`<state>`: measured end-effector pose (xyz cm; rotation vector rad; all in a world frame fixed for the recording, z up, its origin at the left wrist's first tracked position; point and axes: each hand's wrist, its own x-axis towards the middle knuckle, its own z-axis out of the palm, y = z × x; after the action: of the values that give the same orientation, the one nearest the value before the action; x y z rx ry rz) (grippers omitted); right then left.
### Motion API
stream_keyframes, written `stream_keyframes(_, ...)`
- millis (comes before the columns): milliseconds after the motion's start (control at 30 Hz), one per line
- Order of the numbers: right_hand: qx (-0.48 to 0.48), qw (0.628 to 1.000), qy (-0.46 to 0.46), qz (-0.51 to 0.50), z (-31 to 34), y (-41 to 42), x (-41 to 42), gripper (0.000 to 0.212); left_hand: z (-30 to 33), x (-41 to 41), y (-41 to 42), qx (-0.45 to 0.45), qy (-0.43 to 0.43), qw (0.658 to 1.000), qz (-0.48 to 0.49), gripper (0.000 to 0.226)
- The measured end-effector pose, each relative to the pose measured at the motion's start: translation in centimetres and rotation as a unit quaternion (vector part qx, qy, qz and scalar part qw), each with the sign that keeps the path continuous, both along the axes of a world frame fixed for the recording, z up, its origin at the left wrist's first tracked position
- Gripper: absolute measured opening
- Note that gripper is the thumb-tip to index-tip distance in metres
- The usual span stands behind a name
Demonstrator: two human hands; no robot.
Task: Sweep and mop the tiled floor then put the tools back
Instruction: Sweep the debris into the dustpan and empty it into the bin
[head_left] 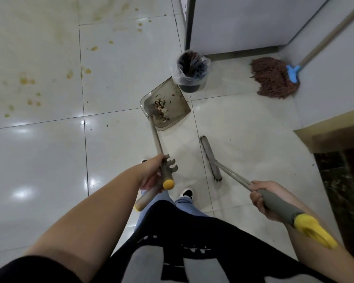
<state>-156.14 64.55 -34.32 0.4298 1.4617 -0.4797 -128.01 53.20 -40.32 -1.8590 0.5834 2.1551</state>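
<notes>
Two hands occupied. Left hand (pixel 151 172) grips the dustpan (pixel 166 105) handle; pan holds debris, with the lined bin (pixel 191 72) at its 1 o'clock. Right hand (pixel 264 201) is clamped on the broom (pixel 211 160) grip. Mop (pixel 274 78) rests at 2 o'clock against the wall (pixel 325 58). Yellow stains (pixel 29 82) mark the tiled floor (pixel 121 58) at 10 o'clock.

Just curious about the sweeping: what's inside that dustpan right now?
The dustpan, held by the left hand, carries a small heap of dry leaf bits and crumbs. Whatever lies beneath the heap is covered.
</notes>
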Motion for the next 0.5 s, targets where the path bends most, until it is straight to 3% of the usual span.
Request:
stream_keyframes(133,-0.021,1.0,0.014,-0.004,0.4,0.1,-1.0,0.019,-0.5,-1.0,0.7,0.016,-0.019,1.0,0.005,0.027)
stream_keyframes(267,-0.037,0.999,0.023,-0.018,0.8,0.2,-1.7,0.019,-1.5,-0.9,0.7,0.019,0.028,0.978,0.204,0.03)
stream_keyframes(333,-0.036,0.999,0.03,-0.014,0.8,0.3,-1.7,0.02,-2.1,-0.8,0.3,0.003,0.021,0.966,0.256,0.039)
stream_keyframes(500,-0.025,0.999,0.023,-0.008,0.7,-0.1,-1.1,0.021,-2.8,-0.1,-0.7,0.01,-0.006,0.965,0.264,0.033)
